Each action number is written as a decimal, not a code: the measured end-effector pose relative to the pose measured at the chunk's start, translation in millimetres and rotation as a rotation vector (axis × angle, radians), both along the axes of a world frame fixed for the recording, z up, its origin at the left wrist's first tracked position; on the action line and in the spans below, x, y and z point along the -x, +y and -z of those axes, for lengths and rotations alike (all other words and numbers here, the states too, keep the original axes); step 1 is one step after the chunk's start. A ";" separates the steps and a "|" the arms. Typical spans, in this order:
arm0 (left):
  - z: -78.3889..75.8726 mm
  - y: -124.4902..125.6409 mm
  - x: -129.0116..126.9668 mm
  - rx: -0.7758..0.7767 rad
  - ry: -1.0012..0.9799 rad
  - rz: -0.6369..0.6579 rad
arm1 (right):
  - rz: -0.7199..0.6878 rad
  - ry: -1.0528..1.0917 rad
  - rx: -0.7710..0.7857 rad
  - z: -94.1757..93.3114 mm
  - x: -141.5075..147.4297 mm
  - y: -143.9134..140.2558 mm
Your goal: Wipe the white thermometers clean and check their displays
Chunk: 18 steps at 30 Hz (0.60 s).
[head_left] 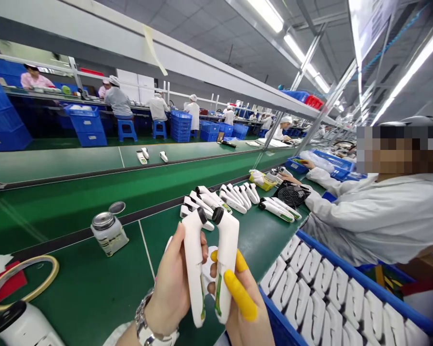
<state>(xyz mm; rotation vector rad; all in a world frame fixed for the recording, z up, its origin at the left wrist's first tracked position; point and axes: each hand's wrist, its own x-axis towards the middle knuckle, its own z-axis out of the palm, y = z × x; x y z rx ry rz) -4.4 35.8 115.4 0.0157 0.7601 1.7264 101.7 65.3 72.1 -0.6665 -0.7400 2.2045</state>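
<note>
Holding two white handsets side by side over the green bench

Gripping one white handset upright, the left hand wraps its fingers round the lower body of the piece, a metal watch showing at the wrist. Just beside it, the right hand clasps a second white handset, also upright; yellow finger covers sit on two of its fingers and press against the casing. Both handsets have dark round ends at the top and a green strip low on the body, and they stand nearly touching, above the near edge of the green bench.

Behind them on the bench lie rows of more white handsets, laid flat and close together. To the left stands a small tin with its lid flipped open, and further left a ring of tape lies flat. A white bottle with a black cap sits at the lower left corner. At the right, a blue tray holds rows of white shells. A co-worker in a white coat sits at the right, with a small black fan on the bench near that person's arm
</note>
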 end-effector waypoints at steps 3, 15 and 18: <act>3.9 0.4 -1.8 0.000 -0.003 0.038 | -0.007 0.015 -0.040 -2.6 1.4 -1.4; -1.6 -2.5 -6.2 -0.022 0.023 -0.024 | -0.011 0.041 -0.097 -9.6 2.4 -5.6; -1.4 -2.3 -5.9 -0.035 0.041 -0.045 | 0.023 0.042 -0.099 -9.9 3.9 -5.5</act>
